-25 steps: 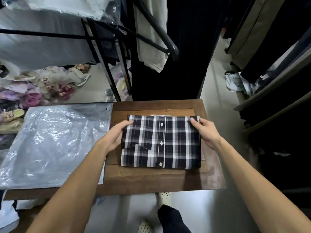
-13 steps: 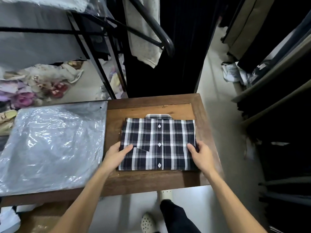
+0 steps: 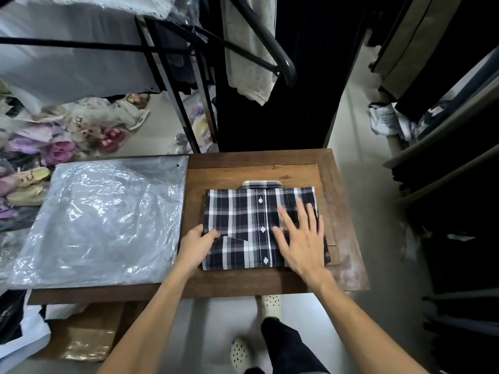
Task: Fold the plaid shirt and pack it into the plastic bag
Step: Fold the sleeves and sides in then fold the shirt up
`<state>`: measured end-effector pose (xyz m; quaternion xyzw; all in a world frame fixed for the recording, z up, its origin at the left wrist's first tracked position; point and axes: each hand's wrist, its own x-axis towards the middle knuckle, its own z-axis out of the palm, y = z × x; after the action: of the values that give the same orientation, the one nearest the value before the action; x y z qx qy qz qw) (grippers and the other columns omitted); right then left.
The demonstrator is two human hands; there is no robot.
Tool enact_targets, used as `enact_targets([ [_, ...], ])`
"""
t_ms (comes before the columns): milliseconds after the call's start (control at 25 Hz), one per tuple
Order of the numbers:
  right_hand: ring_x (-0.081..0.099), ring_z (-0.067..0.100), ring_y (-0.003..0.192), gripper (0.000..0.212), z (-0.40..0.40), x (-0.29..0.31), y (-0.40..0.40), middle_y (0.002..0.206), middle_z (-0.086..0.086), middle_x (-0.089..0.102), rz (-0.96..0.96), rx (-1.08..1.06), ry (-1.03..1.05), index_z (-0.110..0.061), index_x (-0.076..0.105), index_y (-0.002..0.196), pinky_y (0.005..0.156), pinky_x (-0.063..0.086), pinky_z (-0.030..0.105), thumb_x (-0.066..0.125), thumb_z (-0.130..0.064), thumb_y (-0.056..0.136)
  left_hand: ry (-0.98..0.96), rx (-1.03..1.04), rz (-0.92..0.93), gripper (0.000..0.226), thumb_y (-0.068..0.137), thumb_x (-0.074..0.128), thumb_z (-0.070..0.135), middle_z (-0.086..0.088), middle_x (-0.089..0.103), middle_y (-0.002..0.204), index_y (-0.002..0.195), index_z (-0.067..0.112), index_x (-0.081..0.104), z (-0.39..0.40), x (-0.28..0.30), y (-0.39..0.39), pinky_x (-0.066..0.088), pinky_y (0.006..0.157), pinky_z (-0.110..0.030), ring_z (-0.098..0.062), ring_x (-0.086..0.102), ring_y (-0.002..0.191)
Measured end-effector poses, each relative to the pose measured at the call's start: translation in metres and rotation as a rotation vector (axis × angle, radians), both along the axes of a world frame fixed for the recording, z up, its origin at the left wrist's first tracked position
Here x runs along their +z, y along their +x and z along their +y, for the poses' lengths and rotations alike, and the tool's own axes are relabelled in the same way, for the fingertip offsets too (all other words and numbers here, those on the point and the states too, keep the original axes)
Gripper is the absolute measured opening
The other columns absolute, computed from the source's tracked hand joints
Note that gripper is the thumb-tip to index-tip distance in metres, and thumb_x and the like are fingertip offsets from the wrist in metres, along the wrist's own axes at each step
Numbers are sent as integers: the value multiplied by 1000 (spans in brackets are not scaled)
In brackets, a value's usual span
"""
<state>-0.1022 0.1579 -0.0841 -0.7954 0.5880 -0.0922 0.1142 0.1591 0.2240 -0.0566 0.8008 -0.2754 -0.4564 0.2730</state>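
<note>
Since the earlier frame, right hand [image 3: 302,238] has moved from the shirt's right edge onto its top; left hand [image 3: 195,245] remains at the left edge, near the pocket. Plaid shirt [image 3: 243,220] lies folded into a rectangle, button placket up, collar at the far side, on the right half of the wooden counter [image 3: 256,284]. I note right fingers [image 3: 299,211] spread wide and flat, pressing the fabric right of the buttons. Left thumb lies on top of the shirt's edge; the other left fingers are hidden from me, so I cannot tell whether they grip. Plastic bag [image 3: 108,222] lies flat and crinkled on the counter's left half, just beside the shirt, not touching it. Beyond the counter: black metal rack [image 3: 172,85], hanging pale cloth [image 3: 248,49]. Below: spotted shoes [image 3: 240,352] on the floor.
</note>
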Motion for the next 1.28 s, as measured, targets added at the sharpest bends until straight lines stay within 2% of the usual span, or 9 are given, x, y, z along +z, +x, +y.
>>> enact_targets([
  [200, 9, 34, 158, 57, 1, -6, 14, 171, 7, 16, 59, 64, -5, -39, 38, 155, 123, 5, 66, 35, -59, 102, -82, -41, -95, 21, 92, 67, 38, 7, 72, 96, 96, 19, 59, 1, -8, -1, 55, 73, -30, -8, 67, 87],
  [360, 3, 32, 159, 54, 8, -11, 26, 171, 2, 6, 104, 134, 44, -47, 23, 158, 122, 2, 68, 25, -61, 105, -138, -103, -191, 25, 98, 63, 35, 1, 68, 89, 93, 17, 48, 3, -9, -7, 47, 63, -32, -23, 66, 81],
  [480, 7, 35, 158, 55, 9, -16, 30, 171, 6, 12, 134, 105, 61, -44, 25, 158, 121, 4, 70, 24, -59, 105, -149, -100, -494, 43, 93, 69, 31, -3, 59, 121, 130, 18, 48, 6, -4, -11, 51, 87, -38, -25, 60, 110],
  [600, 3, 31, 159, 55, 0, -7, 41, 171, 1, 8, 60, 139, 7, -44, 24, 159, 123, -4, 63, 27, -57, 105, -325, -308, -884, 58, 95, 60, 29, -10, 41, 153, 149, 22, 42, -5, 3, -44, 35, 116, -52, -28, 37, 143],
  [720, 3, 30, 159, 55, -10, -11, 46, 171, 1, 9, 53, 110, 36, -40, 25, 160, 124, 2, 63, 23, -52, 106, -263, -650, -932, 57, 105, 35, 42, -11, 19, 168, 160, 32, 25, -23, -20, -76, 14, 124, -59, -32, 9, 157],
  [880, 0, 25, 159, 57, -27, -24, 16, 171, -1, 11, 86, -31, 86, -39, 20, 160, 126, 4, 57, 20, -57, 106, -94, -617, -923, 64, 101, 22, 65, -12, 10, 169, 160, 39, 19, -27, -50, -67, 0, 124, -60, -35, 0, 157],
  [1040, 6, 32, 158, 61, -38, -18, 2, 170, 5, 18, 139, -152, 56, -29, 21, 161, 125, 6, 61, 19, -54, 105, -80, -458, -960, 63, 101, 27, 57, -17, 12, 168, 158, 31, 27, -40, -41, -62, 1, 121, -66, -38, 4, 156],
  [1160, 0, 30, 158, 55, -43, -12, 43, 170, 3, 9, 31, 53, 41, -34, 20, 160, 126, 0, 57, 24, -49, 108, -221, -639, -1004, 54, 105, 24, 47, -10, 13, 169, 158, 35, 29, -71, -37, -64, 6, 120, -68, -35, 6, 156],
  [1280, -5, 23, 159, 54, -50, -19, 57, 171, -2, 8, 59, 109, 82, -40, 18, 160, 127, 0, 54, 18, -52, 108, -119, -681, -976, 56, 104, 12, 55, -6, 4, 170, 159, 44, 17, -83, -44, -50, 0, 120, -69, -34, -3, 157],
])
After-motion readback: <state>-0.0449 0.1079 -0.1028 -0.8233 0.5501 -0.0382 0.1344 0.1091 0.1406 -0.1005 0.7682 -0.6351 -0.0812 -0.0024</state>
